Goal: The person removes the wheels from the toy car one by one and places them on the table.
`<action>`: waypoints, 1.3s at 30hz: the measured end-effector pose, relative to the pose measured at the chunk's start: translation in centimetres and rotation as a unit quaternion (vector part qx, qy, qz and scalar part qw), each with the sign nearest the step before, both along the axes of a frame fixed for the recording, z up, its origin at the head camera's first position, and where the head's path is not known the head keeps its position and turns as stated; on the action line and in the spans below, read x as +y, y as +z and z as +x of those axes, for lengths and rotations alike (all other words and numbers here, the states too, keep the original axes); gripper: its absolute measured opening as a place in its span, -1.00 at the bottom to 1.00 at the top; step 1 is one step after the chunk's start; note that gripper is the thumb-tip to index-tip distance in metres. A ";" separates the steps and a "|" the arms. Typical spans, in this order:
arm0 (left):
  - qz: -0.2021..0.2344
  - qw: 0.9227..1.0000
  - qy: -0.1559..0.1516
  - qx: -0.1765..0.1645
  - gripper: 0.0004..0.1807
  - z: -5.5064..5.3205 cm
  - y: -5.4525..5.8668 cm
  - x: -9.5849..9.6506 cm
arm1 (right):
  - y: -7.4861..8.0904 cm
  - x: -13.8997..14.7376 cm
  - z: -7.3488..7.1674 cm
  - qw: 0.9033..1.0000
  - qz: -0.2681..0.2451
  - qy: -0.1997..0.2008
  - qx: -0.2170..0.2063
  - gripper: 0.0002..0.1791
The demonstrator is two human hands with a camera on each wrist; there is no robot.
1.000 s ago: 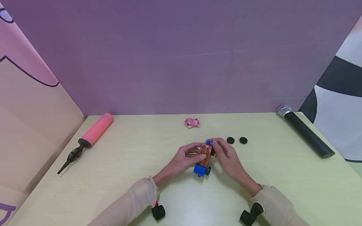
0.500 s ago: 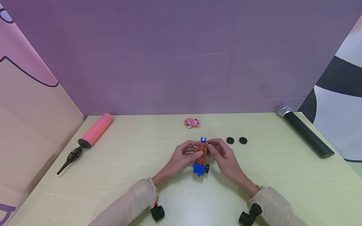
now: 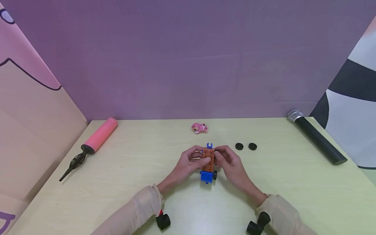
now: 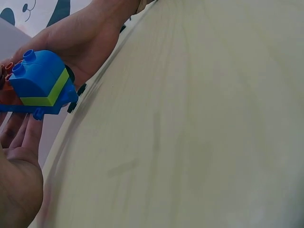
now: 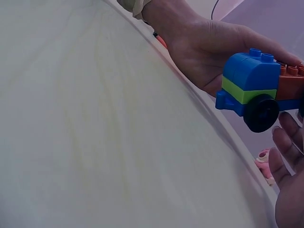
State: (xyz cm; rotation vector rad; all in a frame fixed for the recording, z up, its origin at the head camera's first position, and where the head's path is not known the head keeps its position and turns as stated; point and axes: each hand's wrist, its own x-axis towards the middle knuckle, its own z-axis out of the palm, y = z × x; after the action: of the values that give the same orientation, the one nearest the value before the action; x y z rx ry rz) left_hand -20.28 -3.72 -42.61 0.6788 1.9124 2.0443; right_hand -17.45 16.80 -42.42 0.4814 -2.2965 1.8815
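Observation:
In the head view my left hand (image 3: pixel 189 161) grips a toy brick car (image 3: pixel 208 160) just over the table, its thumb lying across the orange-brown studded bricks. At the car's right side, near its far end, my right hand (image 3: pixel 232 163) pinches with thumb and fingertips; what lies under them is mostly hidden. The near end is a blue block with a green band, and a blue hook (image 3: pixel 209 145) sticks out beyond the far end. A black wheel (image 5: pixel 261 113) sits on the near right corner in the right wrist view.
Two loose black wheels (image 3: pixel 239 146) lie right of the hands. Behind them lies a small pink bear figure (image 3: pixel 199 128). A pink hand pump (image 3: pixel 101 135) is at the left, and a black microphone (image 3: pixel 318 138) at the right. A purple panel (image 3: pixel 188 62) stands along the table's back edge.
The car has turned from a slant to nearly straight, its hook end swinging left. My right hand shifted slightly left with it. The left hand keeps its grip.

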 end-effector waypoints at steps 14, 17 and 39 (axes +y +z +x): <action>0.001 1.000 -0.003 0.007 -0.55 -0.2 -0.1 0.0 | -0.2 -0.3 0.1 0.999 0.007 -0.007 0.032 -0.74; 0.004 1.000 -0.004 0.010 -0.52 -0.2 -0.1 0.0 | -0.3 -0.4 0.1 0.999 0.004 -0.009 0.049 -0.75; -0.001 0.999 -0.026 0.031 -0.55 0.2 0.1 0.0 | -1.0 -1.1 0.2 0.969 0.049 -0.075 0.230 -0.79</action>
State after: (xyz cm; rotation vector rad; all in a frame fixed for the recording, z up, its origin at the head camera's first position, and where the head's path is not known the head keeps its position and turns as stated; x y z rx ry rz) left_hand -20.11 -3.74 -42.53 0.7932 1.9090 2.0125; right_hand -17.29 15.71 -43.38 0.6557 -2.0536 1.4104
